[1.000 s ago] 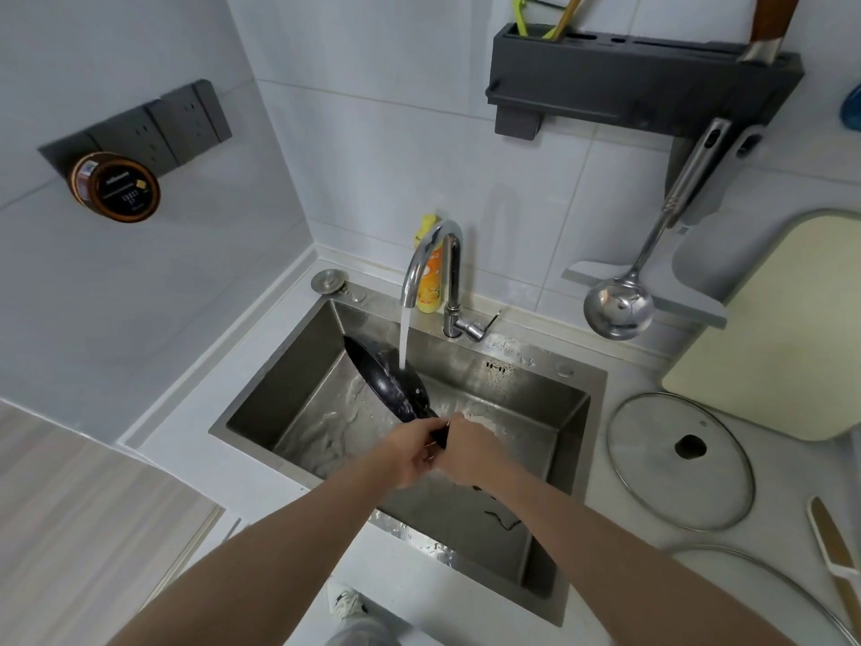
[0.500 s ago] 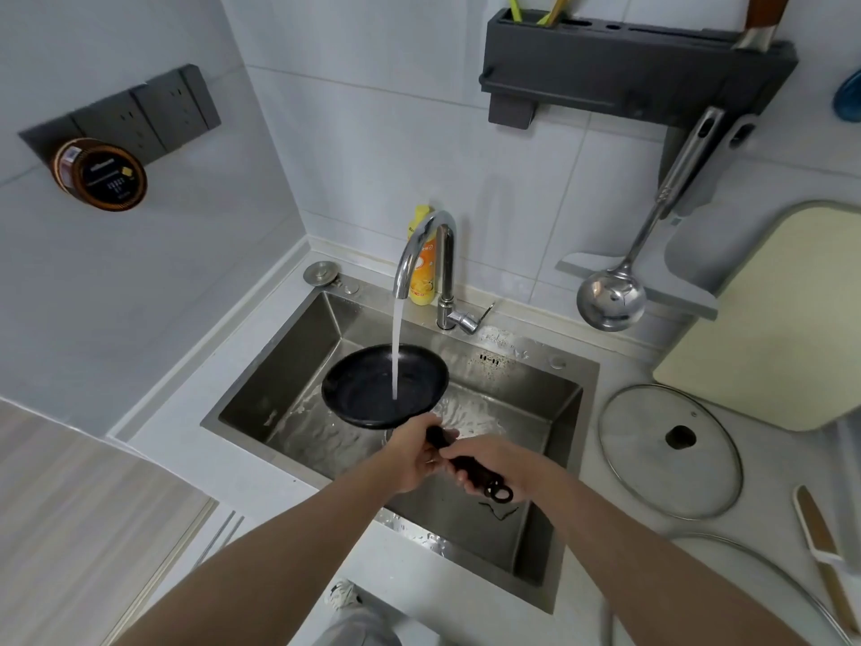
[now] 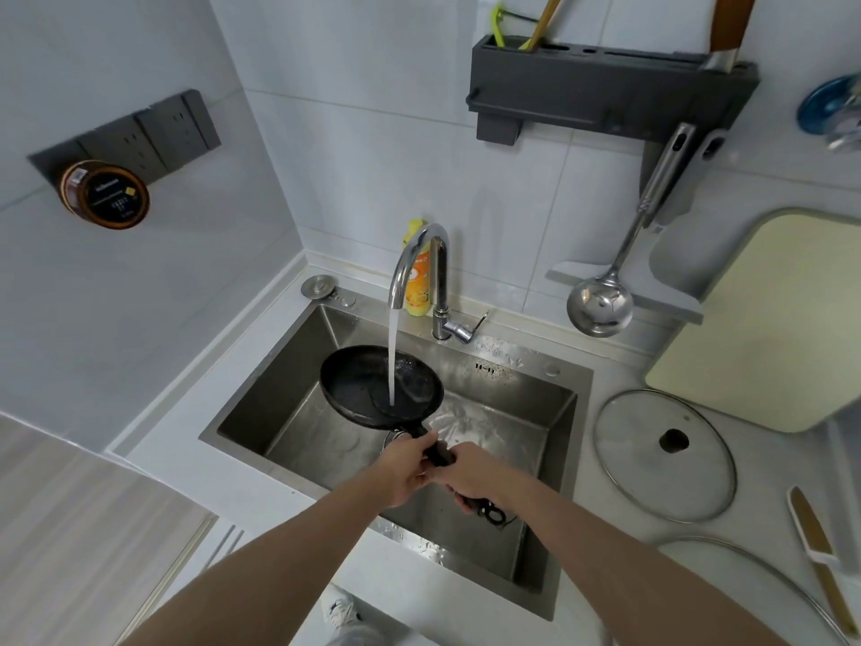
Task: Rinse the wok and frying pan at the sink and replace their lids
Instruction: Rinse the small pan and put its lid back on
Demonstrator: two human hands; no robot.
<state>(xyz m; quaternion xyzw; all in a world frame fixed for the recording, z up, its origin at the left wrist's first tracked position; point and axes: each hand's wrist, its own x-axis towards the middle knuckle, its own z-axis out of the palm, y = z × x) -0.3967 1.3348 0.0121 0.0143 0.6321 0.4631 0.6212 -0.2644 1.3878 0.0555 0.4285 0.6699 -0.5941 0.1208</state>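
A small black frying pan is held face-up over the steel sink, under the running tap. The water stream lands inside the pan. My left hand grips the black handle close to the pan. My right hand grips the same handle further back, near its end loop. A round glass lid with a dark knob lies flat on the counter right of the sink. The rim of a larger lid shows at the lower right. No wok is in view.
A yellow soap bottle stands behind the tap. A steel ladle hangs from the dark wall rack. A pale cutting board leans at the right. A knife lies near the counter's right edge.
The pan has turned from steeply tilted on edge to face-up under the stream. Both hands have stayed on the handle, and my right hand has slid back toward its end.
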